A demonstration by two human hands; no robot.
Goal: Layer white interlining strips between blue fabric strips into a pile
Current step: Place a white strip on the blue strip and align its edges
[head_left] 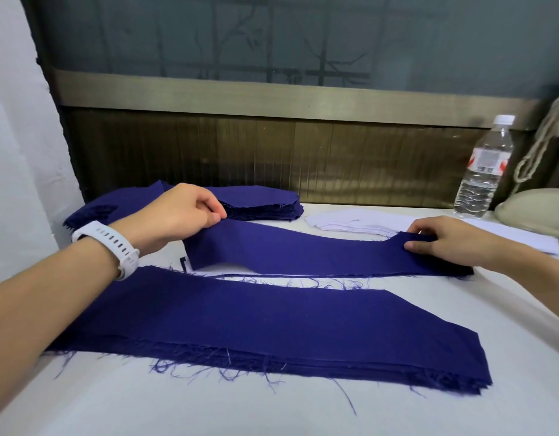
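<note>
Left hand: I see my left hand (180, 215) pinching the left end of a blue strip (319, 254) between thumb and forefinger, the other fingers curled in; a white watch band (114, 243) sits on that wrist
Right hand: my right hand (448, 243) grips the strip's right end, thumb on the near side and fingers bent over the far edge, where the cloth bunches a little
Blue strip: stretched across the middle of the table (177, 410) between my two hands; its left end is raised off the surface and it sags toward the middle; a thin pale edge shows along its near side, and I cannot tell what lies under it
Near pile: a wide pile of blue strips (272, 328) lies close to me, edges frayed, loose threads trailing onto the table, just apart from the held strip
Far stack: more blue pieces (262, 201) are stacked at the back left, behind my left hand
White interlining stack: white pieces (350, 223) lie at the back, right of the far stack and just beyond the held strip
Water bottle: a clear bottle (482, 171) stands upright at the back right, cap on, a pale cord (536, 152) hanging beside it
</note>
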